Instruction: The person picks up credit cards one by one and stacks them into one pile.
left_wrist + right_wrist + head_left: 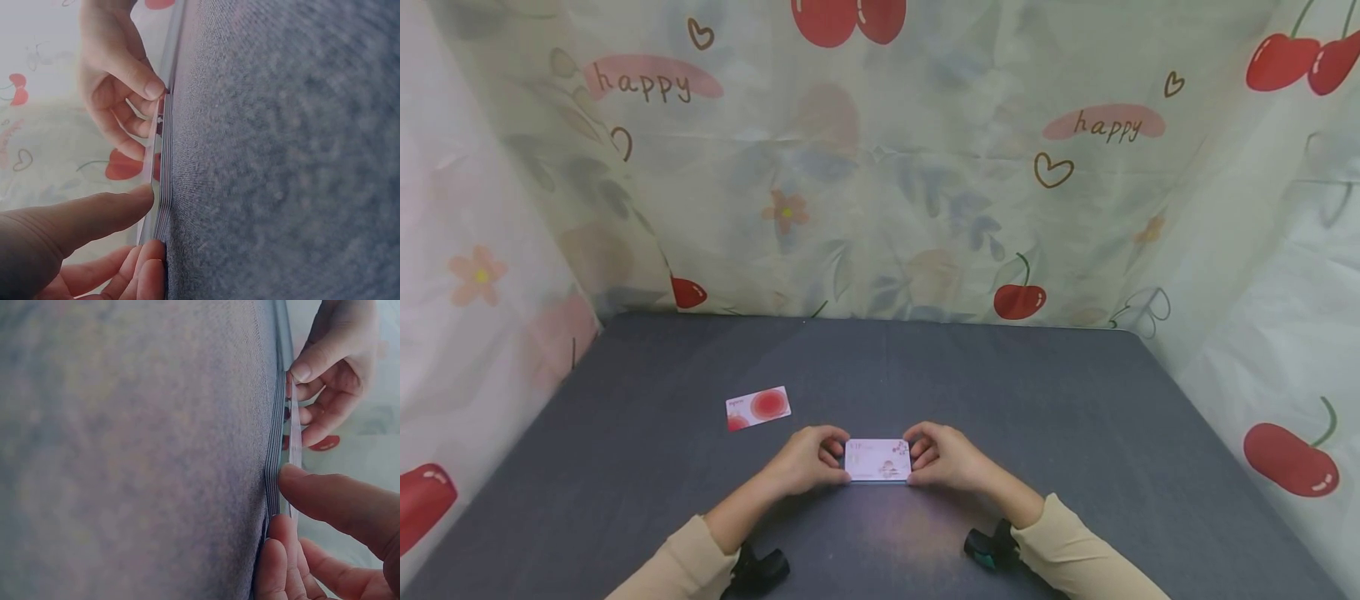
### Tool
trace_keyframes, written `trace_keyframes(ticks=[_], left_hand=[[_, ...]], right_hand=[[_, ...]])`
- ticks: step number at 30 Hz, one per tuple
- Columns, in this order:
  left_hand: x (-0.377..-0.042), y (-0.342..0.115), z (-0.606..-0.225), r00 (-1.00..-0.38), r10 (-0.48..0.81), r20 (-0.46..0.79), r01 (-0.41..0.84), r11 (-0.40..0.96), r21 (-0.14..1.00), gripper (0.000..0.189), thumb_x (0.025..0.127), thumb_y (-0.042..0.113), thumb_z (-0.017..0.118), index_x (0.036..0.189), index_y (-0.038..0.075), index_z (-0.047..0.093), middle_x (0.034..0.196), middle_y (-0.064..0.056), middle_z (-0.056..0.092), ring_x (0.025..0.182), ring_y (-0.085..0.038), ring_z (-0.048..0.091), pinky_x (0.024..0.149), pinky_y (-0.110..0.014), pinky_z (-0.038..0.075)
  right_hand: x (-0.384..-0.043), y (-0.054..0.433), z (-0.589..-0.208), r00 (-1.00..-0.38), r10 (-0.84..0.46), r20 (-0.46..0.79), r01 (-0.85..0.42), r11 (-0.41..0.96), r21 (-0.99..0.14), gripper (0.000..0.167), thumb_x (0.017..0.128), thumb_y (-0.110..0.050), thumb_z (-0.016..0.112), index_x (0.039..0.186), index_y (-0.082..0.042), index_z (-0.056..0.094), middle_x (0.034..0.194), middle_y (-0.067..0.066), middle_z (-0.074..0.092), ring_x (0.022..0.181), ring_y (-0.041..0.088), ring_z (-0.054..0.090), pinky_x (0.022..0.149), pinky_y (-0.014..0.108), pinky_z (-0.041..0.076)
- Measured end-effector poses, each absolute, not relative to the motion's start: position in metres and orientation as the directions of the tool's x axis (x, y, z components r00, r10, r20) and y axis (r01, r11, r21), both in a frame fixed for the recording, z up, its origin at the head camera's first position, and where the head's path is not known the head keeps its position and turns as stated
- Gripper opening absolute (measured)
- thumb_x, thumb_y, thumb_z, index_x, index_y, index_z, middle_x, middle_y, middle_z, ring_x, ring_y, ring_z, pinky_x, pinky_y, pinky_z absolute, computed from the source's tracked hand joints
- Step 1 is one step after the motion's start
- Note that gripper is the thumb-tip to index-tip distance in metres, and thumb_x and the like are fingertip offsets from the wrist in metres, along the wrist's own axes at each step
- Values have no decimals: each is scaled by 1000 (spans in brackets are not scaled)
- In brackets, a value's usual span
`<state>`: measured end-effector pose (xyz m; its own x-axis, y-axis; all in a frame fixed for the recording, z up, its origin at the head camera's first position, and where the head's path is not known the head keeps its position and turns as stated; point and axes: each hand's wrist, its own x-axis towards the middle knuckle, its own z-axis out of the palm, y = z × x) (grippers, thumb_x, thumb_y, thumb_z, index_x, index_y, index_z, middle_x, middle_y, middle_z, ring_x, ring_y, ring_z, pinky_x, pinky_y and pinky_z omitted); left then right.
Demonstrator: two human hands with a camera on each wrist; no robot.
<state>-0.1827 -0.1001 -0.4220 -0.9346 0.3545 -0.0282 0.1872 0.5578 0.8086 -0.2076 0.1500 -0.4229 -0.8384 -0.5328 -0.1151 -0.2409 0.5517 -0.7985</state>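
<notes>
A pale pink card [877,460] with printed flowers lies crosswise between my two hands. My left hand [808,461] pinches its left end between thumb and fingers, and my right hand [947,458] does the same at the right end. Under it, on the dark cloth, sits a neat stack of cards [166,156], seen edge-on in the left wrist view. In the right wrist view a narrow gap shows between the held card [295,437] and the stack [274,456]. Some lower fingers of both hands rest beside the stack's ends.
A white card with red circles [758,408] lies face up on the dark grey tabletop [1000,392], beyond my left hand. Patterned curtains [880,167] hang at the back and both sides. Black wrist devices [990,547] sit under the beige sleeves [1082,542].
</notes>
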Motion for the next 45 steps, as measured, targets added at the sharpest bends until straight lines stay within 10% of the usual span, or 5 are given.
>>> trace_keyframes(ticks=[45], left_hand=[[-183, -100, -424, -933, 358, -41, 190, 585, 788, 49, 69, 8, 80, 113, -5, 61, 89, -9, 59, 73, -12, 54, 64, -18, 48]], right_hand=[[-209, 148, -423, -839, -517, -169, -203, 586, -784, 50, 71, -6, 78, 115, 4, 55, 91, 8, 57, 77, 11, 58, 66, 20, 50]])
